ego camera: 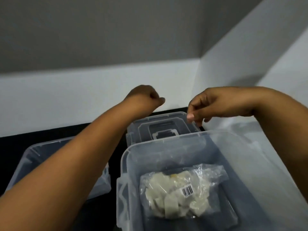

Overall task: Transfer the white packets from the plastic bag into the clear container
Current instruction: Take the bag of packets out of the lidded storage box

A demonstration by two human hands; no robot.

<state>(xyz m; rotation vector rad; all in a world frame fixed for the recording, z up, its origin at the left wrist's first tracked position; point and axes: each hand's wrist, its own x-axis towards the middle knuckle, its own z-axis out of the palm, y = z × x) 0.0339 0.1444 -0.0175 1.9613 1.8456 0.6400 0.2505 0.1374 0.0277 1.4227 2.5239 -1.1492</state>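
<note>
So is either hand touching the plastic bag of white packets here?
Apart. The head view shows the left hand and right hand raised beyond the clear container, while the plastic bag lies inside it.

A clear lid (164, 129) with a moulded handle recess lies flat on the dark tabletop (50, 132), at the far edge near the wall. To the left, on the same dark surface, sits a second clear tub (33, 154), its rim and near wall partly hidden; what it holds cannot be told. Behind the table runs a white band of wall (83, 87), with grey wall (100, 30) above it. The two meet another white wall (250, 52) at a corner on the right.
</note>
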